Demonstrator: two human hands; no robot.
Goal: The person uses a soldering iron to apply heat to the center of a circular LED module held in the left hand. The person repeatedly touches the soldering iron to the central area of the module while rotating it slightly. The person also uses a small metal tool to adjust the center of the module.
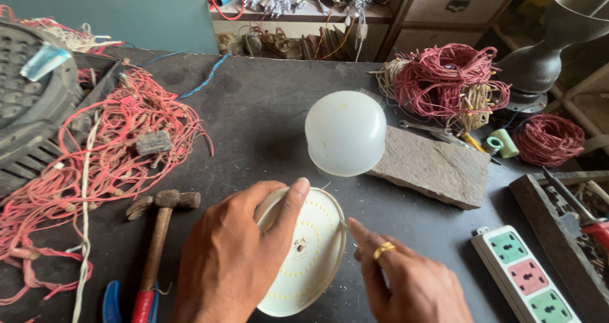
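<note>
My left hand (238,253) grips a round white lamp base (311,253) from its left rim, thumb over the top edge. The base faces up, tilted, and shows a disc with rings of small yellow light chips. My right hand (406,282), with a gold ring on one finger, is curled beside the base's right edge, its forefinger pointing at the rim; a thin tool may be in it, but that is hidden. A white frosted dome cover (346,132) rests on the dark table just beyond the base.
A flat stone slab (438,167) lies right of the dome. A hammer (158,234) and tangled red wires (108,164) lie at left. Red wire coils (450,82) and pliers sit at back right. A power strip (526,278) lies at front right, by a wooden tray (539,199).
</note>
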